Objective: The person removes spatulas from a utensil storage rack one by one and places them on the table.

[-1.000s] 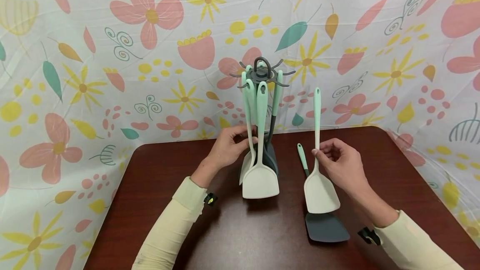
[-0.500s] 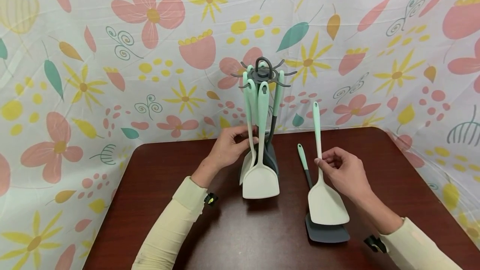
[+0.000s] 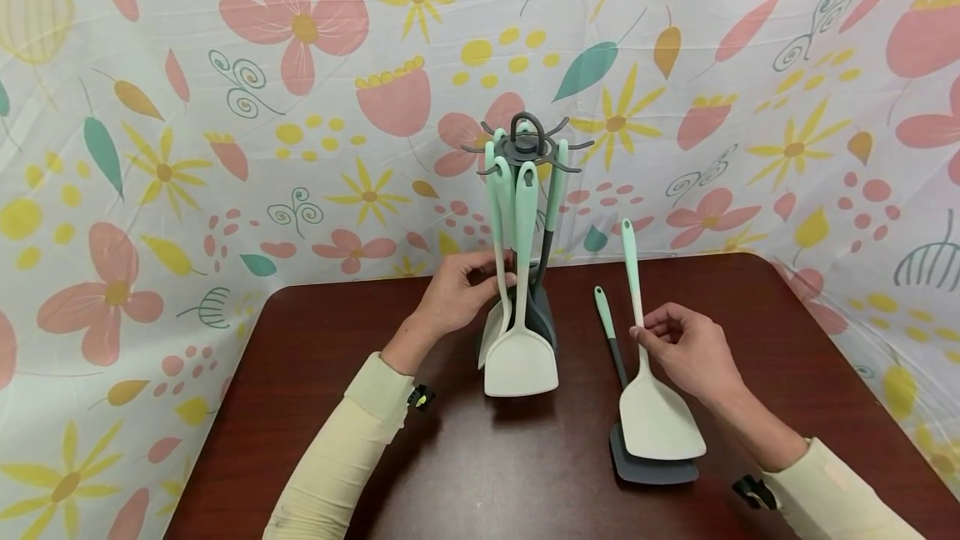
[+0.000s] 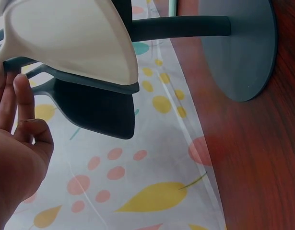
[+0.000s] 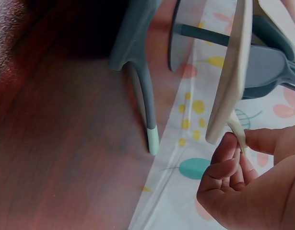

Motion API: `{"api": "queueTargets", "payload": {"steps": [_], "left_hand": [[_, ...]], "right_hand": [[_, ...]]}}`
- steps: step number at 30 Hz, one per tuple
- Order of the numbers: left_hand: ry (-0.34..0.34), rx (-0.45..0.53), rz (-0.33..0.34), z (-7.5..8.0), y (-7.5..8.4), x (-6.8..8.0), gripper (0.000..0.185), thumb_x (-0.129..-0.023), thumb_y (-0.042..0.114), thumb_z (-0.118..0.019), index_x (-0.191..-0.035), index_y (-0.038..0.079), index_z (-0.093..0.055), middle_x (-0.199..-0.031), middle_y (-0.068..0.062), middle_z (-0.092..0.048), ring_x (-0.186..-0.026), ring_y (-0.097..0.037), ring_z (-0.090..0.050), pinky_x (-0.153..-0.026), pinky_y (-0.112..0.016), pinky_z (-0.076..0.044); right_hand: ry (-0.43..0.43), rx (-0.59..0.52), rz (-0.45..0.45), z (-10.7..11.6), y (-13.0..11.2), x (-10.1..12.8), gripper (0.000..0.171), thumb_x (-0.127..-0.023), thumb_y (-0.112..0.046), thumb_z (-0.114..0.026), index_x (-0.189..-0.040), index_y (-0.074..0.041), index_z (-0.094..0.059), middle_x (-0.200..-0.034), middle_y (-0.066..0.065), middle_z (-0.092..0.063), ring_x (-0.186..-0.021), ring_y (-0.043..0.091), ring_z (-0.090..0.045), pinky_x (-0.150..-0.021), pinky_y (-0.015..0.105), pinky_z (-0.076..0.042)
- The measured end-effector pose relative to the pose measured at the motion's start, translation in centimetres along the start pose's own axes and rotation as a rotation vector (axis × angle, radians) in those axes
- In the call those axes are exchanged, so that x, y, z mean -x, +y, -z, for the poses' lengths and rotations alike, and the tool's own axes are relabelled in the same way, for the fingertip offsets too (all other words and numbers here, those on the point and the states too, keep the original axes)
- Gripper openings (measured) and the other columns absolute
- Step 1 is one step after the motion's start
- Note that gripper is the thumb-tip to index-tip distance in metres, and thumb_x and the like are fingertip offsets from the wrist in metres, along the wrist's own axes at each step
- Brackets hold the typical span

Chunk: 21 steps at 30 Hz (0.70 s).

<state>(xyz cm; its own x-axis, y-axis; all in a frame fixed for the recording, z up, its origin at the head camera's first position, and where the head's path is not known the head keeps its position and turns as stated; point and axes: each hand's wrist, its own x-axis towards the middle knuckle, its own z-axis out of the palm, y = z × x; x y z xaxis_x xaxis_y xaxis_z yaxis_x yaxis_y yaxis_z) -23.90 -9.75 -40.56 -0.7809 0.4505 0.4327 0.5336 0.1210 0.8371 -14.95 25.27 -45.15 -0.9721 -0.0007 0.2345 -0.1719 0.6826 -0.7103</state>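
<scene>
Flowered cloth stood behind our bench (image 3: 390, 457). Our right hand (image 3: 693, 352) pinched the cream spatula (image 3: 656, 415) loosely, so it could slip onto the grey spatula (image 3: 645, 469); our left hand (image 3: 457, 298), fingers curled, held a utensil on the rack (image 3: 525, 148).

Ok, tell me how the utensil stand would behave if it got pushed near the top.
The utensil stand looks tall and thin, so it may tip. Its flat round base probably steadies it somewhat. The hanging spatulas would likely swing, though the left hand grips one handle.

Probably a staged tabletop setup: a floral backdrop sheet (image 3: 225, 107) is hanging behind a dark wooden table (image 3: 315, 407) holding kitchen utensils.
</scene>
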Motion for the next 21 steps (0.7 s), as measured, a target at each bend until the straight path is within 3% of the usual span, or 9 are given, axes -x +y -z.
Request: {"api": "queueTargets", "payload": {"steps": [21], "left_hand": [[0.015, -0.022, 0.027, -0.1, 0.0, 0.0, 0.028, -0.099, 0.016, -0.078, -0.127, 0.012, -0.079, -0.113, -0.002, -0.080, -0.094, -0.016, -0.073, -0.075, -0.032, -0.058]], "right_hand": [[-0.202, 0.057, -0.135, -0.8, 1.4, 0.6, 0.015, -0.098, -0.021, -0.079, -0.098, -0.008, -0.072, -0.083, 0.002, -0.073, -0.069, 0.017, -0.063, -0.059, 0.030, -0.049]]}}
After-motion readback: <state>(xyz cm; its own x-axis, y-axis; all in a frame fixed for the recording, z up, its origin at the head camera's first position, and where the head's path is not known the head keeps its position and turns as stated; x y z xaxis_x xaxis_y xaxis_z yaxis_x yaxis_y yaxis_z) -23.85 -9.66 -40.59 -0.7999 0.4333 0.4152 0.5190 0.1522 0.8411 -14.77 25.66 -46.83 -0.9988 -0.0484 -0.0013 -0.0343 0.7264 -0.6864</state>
